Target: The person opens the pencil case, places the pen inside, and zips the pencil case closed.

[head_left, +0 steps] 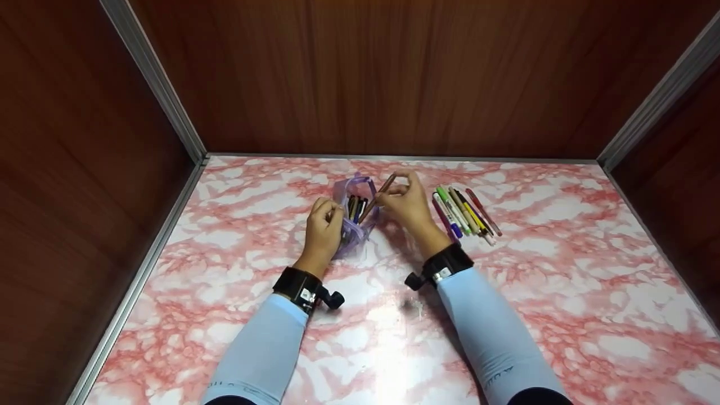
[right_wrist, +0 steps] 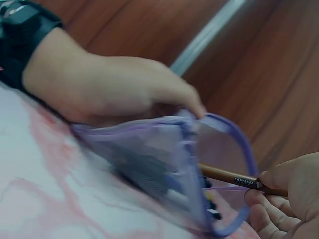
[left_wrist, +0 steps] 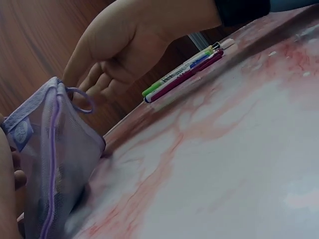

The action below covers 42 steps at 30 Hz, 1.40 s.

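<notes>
1. The purple mesh pencil case (left_wrist: 75,149) is on the red-and-white marbled table (head_left: 562,281), in front of the person, between the two hands.
2. The left hand (head_left: 325,228) has its fingers bent and pinches the case's edge. This seems to be so the case does not slide and its mouth stays wide.
3. The right hand (head_left: 409,203) pinches a brown pen (right_wrist: 224,174) between thumb and fingers near one end. The pen's other end is inside the mouth of the case. Holding it by the top end probably keeps the fingers out of the way of the rim.
4. The pen leans, maybe because the mouth faces partly to that side.
5. Some dark pens (head_left: 354,207) are in the case, packed close together.
6. More pens, with a green one (head_left: 454,211) and a red one (head_left: 482,211), lie side by side to the right, perhaps for easy reach.
</notes>
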Tool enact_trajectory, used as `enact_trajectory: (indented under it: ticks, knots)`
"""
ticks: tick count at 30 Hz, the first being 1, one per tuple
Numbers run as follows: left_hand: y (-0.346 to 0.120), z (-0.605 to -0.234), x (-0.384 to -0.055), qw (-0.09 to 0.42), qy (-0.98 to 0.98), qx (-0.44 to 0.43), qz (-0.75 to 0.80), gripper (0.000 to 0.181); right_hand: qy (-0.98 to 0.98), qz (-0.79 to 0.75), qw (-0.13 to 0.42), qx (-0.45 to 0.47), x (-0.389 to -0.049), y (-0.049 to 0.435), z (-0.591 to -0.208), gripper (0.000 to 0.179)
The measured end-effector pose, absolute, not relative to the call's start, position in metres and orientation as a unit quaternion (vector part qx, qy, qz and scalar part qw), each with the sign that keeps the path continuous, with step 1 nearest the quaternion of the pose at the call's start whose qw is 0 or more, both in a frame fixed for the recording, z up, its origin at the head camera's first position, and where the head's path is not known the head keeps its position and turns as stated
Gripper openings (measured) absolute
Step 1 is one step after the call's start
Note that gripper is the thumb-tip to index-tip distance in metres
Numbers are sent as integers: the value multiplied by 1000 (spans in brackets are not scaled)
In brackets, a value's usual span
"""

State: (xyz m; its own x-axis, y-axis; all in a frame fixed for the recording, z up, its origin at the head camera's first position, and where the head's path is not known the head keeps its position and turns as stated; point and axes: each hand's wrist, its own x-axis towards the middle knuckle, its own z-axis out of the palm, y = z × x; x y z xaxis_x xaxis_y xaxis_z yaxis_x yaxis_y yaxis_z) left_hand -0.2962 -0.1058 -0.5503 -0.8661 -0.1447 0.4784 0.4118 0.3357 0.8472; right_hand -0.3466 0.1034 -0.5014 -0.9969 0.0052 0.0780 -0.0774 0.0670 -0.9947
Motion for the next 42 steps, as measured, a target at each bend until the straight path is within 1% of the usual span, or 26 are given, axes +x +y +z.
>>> enact_trajectory:
  ticks: [5, 11, 16, 18, 22, 25, 28, 35, 42]
  knots:
    - [-104, -551, -297, 241, -768, -90, -587, 15, -747, 664, 10, 31, -342, 88, -511, 61]
    - [-103, -551, -296, 231, -743, -84, -622, 18, -783, 616, -2, 84, -336, 81, -517, 55]
    - [-105, -550, -296, 239, -745, -75, -618, 16, -818, 560, -31, 131, -333, 81, -515, 39]
    - [-106, -550, -296, 243, -747, -75, -614, 15, -828, 543, -30, 136, -333, 82, -511, 33]
    - [-105, -551, -297, 244, -748, -78, -612, 15, -824, 552, -42, 121, -336, 92, -503, 30]
    - [-104, -552, -298, 244, -747, -81, -613, 16, -817, 565, -46, 107, -340, 107, -496, 30]
    - [-102, -553, -299, 251, -745, -89, -611, 17, -826, 553, -34, 100, -344, 129, -490, 29]
    - [-104, -555, -299, 257, -753, -89, -599, 17, -882, 462, 22, 90, -352, 203, -488, 31]
    - [-107, -555, -299, 256, -754, -88, -598, 18, -912, 408, 40, 24, -353, 264, -490, 35]
